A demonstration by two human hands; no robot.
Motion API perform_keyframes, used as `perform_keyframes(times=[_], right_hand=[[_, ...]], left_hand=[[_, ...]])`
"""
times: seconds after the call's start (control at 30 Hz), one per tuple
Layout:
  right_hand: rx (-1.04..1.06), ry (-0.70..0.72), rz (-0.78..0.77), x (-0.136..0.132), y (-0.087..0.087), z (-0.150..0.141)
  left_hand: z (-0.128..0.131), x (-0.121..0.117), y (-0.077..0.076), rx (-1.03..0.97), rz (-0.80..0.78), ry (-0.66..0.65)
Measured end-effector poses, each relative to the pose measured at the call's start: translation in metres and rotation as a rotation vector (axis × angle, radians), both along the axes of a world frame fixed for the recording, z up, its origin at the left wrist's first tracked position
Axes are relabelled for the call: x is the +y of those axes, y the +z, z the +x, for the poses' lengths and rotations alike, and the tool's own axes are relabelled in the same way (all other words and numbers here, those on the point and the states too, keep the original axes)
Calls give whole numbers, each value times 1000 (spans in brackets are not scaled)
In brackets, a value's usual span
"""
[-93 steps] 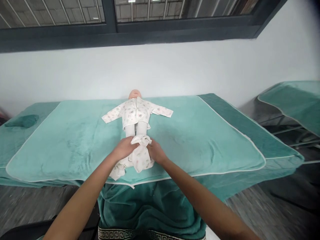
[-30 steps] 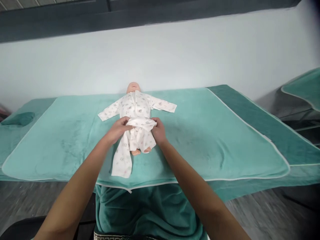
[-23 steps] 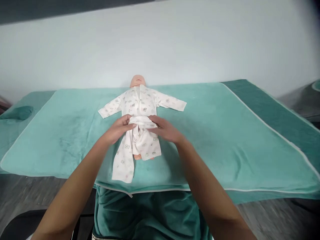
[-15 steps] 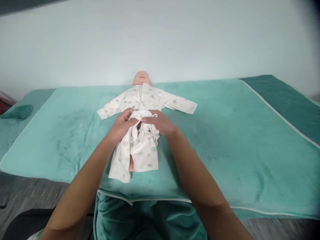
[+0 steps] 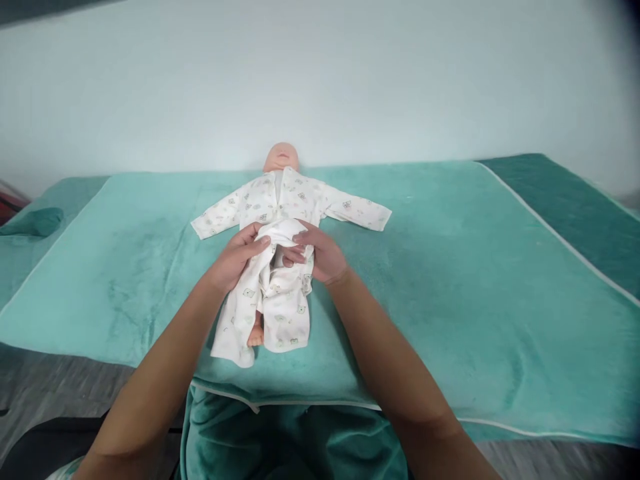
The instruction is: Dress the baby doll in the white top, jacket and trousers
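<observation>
A baby doll (image 5: 281,157) lies on its back, head toward the wall, in a white printed long-sleeved top (image 5: 305,193) with both sleeves spread out. Over its lower body are matching white printed pants (image 5: 287,320), gathered at the waistband. My left hand (image 5: 241,255) pinches the left side of the waistband, thumb on top. On the other side my right hand (image 5: 317,252) grips the waistband, some of its fingers inside the opening. One bare doll foot (image 5: 255,333) shows between the pant legs. The doll's other foot is hidden.
A light green plush cover (image 5: 440,300) spreads over the table, with darker green cloth (image 5: 565,207) at the right end and folds of it hanging at the front. A white wall (image 5: 320,80) stands right behind. A dark chair part (image 5: 55,447) is at lower left.
The waistband is spread wider, and my right fingers now show inside it. The bunched right pant leg has straightened downward. More of the doll's foot shows.
</observation>
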State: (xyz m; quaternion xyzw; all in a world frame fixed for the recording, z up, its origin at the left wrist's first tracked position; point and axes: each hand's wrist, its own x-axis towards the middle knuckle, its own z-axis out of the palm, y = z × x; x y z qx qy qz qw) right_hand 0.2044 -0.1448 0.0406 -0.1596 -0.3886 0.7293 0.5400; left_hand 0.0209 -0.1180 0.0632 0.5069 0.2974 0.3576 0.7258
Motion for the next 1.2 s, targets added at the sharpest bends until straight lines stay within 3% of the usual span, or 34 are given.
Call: perform_keyframes(times=[0.1, 0.2, 0.43, 0.53, 0.73, 0.9, 1.13, 1.2], right_hand=[[-38, -50, -76, 1, -1, -2], [3, -44, -56, 1, -3, -1], [87, -103, -76, 2, -7, -1], [99, -120, -108, 3, -9, -1], [44, -172, -102, 1, -6, -3], [-146, -231, -91, 1, -3, -8], [-316, -65, -28, -3, -9, 1], [-391, 42, 20, -5, -8, 7]], left_hand=[[1, -1, 0, -29, -30, 6], [2, -2, 0, -4, -53, -15], [1, -2, -2, -3, -144, 69], [1, -2, -4, 8, -113, 62], [4, -15, -4, 195, 11, -79], [4, -16, 0, 157, 24, 90], [3, -8, 9, 91, -12, 147], [6, -11, 10, 95, -25, 180]])
